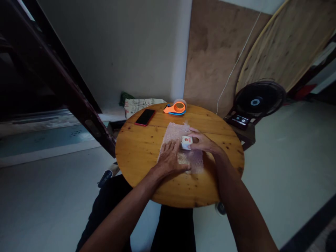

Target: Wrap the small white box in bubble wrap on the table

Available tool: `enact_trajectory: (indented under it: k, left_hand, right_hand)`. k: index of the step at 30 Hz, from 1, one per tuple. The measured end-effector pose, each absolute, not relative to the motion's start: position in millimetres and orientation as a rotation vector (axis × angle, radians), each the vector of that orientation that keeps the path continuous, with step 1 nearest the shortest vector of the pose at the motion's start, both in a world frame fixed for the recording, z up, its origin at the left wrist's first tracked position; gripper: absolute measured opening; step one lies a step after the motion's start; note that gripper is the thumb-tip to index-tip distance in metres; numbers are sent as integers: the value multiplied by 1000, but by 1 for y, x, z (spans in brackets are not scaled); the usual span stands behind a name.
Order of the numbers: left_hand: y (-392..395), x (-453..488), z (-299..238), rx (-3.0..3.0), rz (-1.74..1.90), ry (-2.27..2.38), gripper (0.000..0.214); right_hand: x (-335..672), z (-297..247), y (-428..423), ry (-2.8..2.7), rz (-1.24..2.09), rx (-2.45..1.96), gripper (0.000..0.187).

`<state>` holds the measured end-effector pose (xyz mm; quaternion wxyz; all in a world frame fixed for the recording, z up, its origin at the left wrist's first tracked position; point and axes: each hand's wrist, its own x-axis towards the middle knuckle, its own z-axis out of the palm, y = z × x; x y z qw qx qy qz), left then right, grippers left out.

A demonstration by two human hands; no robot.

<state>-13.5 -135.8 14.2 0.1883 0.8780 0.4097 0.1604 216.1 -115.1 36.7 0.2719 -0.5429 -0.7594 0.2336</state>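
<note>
A sheet of bubble wrap (175, 131) lies flat on a round wooden table (139, 148). My left hand (170, 159) rests on the sheet with its fingers spread and the thumb pointing right. In my right hand (201, 141) is a small white box (186, 142) with red print, gripped at its right side between thumb and fingers. The box is over the middle of the bubble wrap, just right of my left fingertips. Whether it touches the sheet I cannot tell.
An orange tape dispenser (178, 107) stands at the table's far edge. Left of it lies a phone (145, 117) with a red edge. Beyond the right edge, a black fan (258, 99) stands beside a low stool. A wall rises close behind the table.
</note>
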Motion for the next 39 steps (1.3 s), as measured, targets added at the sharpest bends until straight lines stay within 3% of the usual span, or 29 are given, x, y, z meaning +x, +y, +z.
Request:
enact_trajectory:
  k: [8,14,18,23,27,32,39]
  left_hand:
    - [-140,-17,16,2580,380,1123,95]
    - [-142,-18,18,2584,379,1146,89]
    - [-142,-18,16,2573,393,1144,88]
    - [-143,-19,16,2571,415,1132,90]
    - [-143,-18,16,2567,419,1131,91]
    - [-141,-13,13,2561,412,1164,94]
    - [-142,-16,13,2573,437,1137,94]
  right_hand:
    - [227,41,-128,-1686,417,-1666,23]
    - [251,41,-164,-1363,115,-1893,40]
    - [264,34,-188,-1378,156,-2051,37]
    - [259,43,-204,-1304,-86,-2059,55]
    - [208,73,-208,-1507,-82,-1779,33]
    - [128,74,-179,-2087,159,-1534,31]
    - [155,37,-122,-2101,-88,-2011,37]
